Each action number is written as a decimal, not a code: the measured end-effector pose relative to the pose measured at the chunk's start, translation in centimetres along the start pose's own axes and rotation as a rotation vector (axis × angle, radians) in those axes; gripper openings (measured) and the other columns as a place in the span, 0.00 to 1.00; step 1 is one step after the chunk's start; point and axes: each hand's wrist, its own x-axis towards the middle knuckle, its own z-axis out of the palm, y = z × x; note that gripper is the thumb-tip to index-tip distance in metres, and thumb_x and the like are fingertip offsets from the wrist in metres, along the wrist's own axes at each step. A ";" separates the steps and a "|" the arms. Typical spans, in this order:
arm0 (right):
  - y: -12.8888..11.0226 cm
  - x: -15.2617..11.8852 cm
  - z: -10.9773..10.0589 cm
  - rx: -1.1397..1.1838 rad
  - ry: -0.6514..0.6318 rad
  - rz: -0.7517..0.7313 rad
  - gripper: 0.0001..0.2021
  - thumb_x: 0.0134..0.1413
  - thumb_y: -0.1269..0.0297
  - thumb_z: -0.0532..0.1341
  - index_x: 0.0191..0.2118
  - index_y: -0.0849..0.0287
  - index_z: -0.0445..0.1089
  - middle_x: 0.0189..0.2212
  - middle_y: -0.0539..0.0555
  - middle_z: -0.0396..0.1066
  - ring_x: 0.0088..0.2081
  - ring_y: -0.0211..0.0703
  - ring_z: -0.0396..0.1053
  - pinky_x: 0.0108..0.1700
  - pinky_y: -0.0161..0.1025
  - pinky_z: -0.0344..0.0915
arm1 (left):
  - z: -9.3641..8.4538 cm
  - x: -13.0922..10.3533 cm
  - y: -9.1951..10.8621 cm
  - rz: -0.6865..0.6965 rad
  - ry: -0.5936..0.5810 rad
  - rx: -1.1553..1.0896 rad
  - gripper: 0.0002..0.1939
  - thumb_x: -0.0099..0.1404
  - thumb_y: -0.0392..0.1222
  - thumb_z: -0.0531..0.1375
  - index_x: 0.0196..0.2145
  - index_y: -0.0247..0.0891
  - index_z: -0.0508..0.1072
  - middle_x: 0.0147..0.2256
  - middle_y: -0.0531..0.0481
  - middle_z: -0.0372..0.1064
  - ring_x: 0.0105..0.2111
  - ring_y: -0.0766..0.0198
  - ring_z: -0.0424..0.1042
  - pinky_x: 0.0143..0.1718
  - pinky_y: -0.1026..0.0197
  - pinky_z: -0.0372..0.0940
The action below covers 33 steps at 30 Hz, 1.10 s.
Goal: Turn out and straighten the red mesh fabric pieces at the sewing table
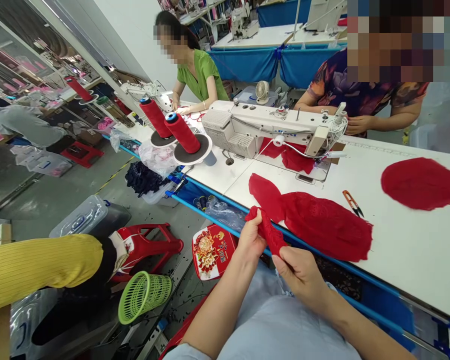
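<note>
Red fabric (pixel 270 236) is stretched between my two hands at the table's near edge. My left hand (pixel 252 237) grips its upper left end, fingers closed. Its lower right end is pinched in my right hand (pixel 299 272). Just beyond, a large red lace piece (pixel 324 225) lies on the white table (pixel 408 250), beside a smaller red piece (pixel 264 192). Orange-handled snips (pixel 353 203) rest to the right of them, and another red piece (pixel 422 183) lies farther right. More red cloth (pixel 298 159) sits under the head of the white sewing machine (pixel 262 120).
Red thread cones (pixel 182 132) stand left of the machine. Two people sit across the table, one in a green top (pixel 200 75). A blue rail (pixel 217 192) edges the table. A green basket (pixel 144 297), a red stool (pixel 146 245) and a person's yellow sleeve (pixel 45 267) are at left.
</note>
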 end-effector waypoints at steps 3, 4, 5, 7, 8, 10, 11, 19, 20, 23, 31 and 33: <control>0.5 -0.2 -0.4 -0.016 -0.011 0.000 0.17 0.62 0.67 0.49 0.21 0.55 0.46 0.17 0.43 0.47 0.19 0.33 0.49 0.23 0.34 0.49 | -0.2 -0.1 -0.3 -0.015 -0.019 0.015 0.09 0.63 0.32 0.56 0.24 0.33 0.70 0.20 0.53 0.69 0.17 0.71 0.65 0.30 0.66 0.67; 0.7 -0.2 -0.5 -0.005 -0.026 0.020 0.17 0.62 0.66 0.49 0.21 0.55 0.46 0.17 0.44 0.48 0.19 0.33 0.50 0.23 0.33 0.49 | -0.4 -0.2 -0.3 0.008 -0.041 0.024 0.08 0.63 0.32 0.57 0.25 0.33 0.70 0.20 0.53 0.69 0.17 0.71 0.65 0.30 0.65 0.67; 0.9 -0.2 -0.7 0.011 -0.038 0.050 0.17 0.62 0.65 0.49 0.21 0.55 0.47 0.17 0.44 0.49 0.20 0.33 0.51 0.23 0.33 0.49 | -0.7 -0.4 -0.3 0.040 -0.064 0.033 0.07 0.62 0.34 0.58 0.26 0.33 0.70 0.20 0.53 0.69 0.17 0.70 0.66 0.30 0.65 0.67; 1.2 -0.2 -0.7 0.042 -0.053 0.107 0.18 0.62 0.63 0.50 0.21 0.55 0.47 0.17 0.43 0.49 0.20 0.33 0.50 0.22 0.33 0.49 | -1.1 -0.4 -0.2 0.118 -0.086 0.039 0.05 0.60 0.36 0.61 0.27 0.34 0.70 0.21 0.53 0.70 0.19 0.69 0.67 0.28 0.65 0.66; 1.3 -0.2 -0.6 0.053 -0.062 0.120 0.18 0.62 0.63 0.50 0.21 0.55 0.46 0.17 0.43 0.49 0.20 0.33 0.50 0.22 0.33 0.48 | -1.2 -0.3 -0.1 0.129 -0.080 0.038 0.06 0.59 0.36 0.62 0.26 0.34 0.69 0.22 0.53 0.70 0.20 0.69 0.68 0.28 0.65 0.66; 1.1 -0.2 -0.3 0.064 -0.080 0.105 0.18 0.62 0.64 0.49 0.21 0.55 0.47 0.17 0.44 0.49 0.20 0.33 0.50 0.23 0.34 0.48 | -1.2 0.1 -0.1 0.090 -0.037 0.035 0.07 0.57 0.35 0.63 0.25 0.34 0.68 0.21 0.54 0.69 0.19 0.70 0.67 0.28 0.66 0.66; 1.0 -0.2 -0.2 0.063 -0.090 0.087 0.18 0.62 0.64 0.49 0.21 0.55 0.48 0.17 0.44 0.49 0.20 0.34 0.50 0.23 0.34 0.48 | -1.1 0.3 -0.1 0.060 -0.014 0.034 0.07 0.57 0.34 0.63 0.24 0.34 0.68 0.20 0.54 0.69 0.19 0.71 0.67 0.28 0.66 0.66; 1.8 -1.0 -2.9 0.433 0.005 0.368 0.18 0.57 0.56 0.58 0.20 0.57 0.60 0.19 0.46 0.59 0.24 0.36 0.60 0.27 0.33 0.59 | -3.0 0.9 -0.8 -0.135 -0.279 0.246 0.04 0.57 0.32 0.63 0.32 0.30 0.72 0.26 0.47 0.74 0.23 0.66 0.72 0.28 0.65 0.68; 2.1 -1.4 -3.7 0.531 0.076 0.437 0.16 0.54 0.55 0.60 0.21 0.57 0.64 0.21 0.48 0.63 0.26 0.38 0.64 0.29 0.34 0.62 | -3.5 1.0 -0.8 -0.179 -0.331 0.289 0.07 0.56 0.32 0.64 0.35 0.29 0.73 0.28 0.45 0.75 0.25 0.64 0.74 0.30 0.65 0.69; 2.7 -2.9 -6.4 0.757 0.390 0.633 0.12 0.43 0.52 0.67 0.25 0.55 0.72 0.24 0.50 0.72 0.28 0.43 0.70 0.32 0.38 0.69 | -4.7 1.3 -1.6 -0.286 -0.410 0.384 0.14 0.53 0.33 0.66 0.39 0.28 0.73 0.30 0.43 0.76 0.28 0.62 0.75 0.32 0.64 0.69; 2.0 -5.7 -9.9 0.832 0.984 0.790 0.15 0.38 0.58 0.67 0.38 0.49 0.75 0.38 0.51 0.78 0.38 0.49 0.74 0.39 0.42 0.74 | -4.0 1.9 -4.2 -0.377 -0.592 0.387 0.18 0.52 0.34 0.67 0.41 0.33 0.72 0.36 0.45 0.76 0.32 0.66 0.74 0.38 0.64 0.66; 1.6 -5.9 -9.8 0.830 1.077 0.790 0.15 0.43 0.58 0.64 0.41 0.47 0.74 0.41 0.50 0.77 0.41 0.48 0.74 0.41 0.43 0.73 | -3.6 2.1 -3.7 -0.388 -0.597 0.425 0.18 0.53 0.37 0.66 0.42 0.36 0.71 0.36 0.47 0.75 0.33 0.67 0.73 0.40 0.63 0.65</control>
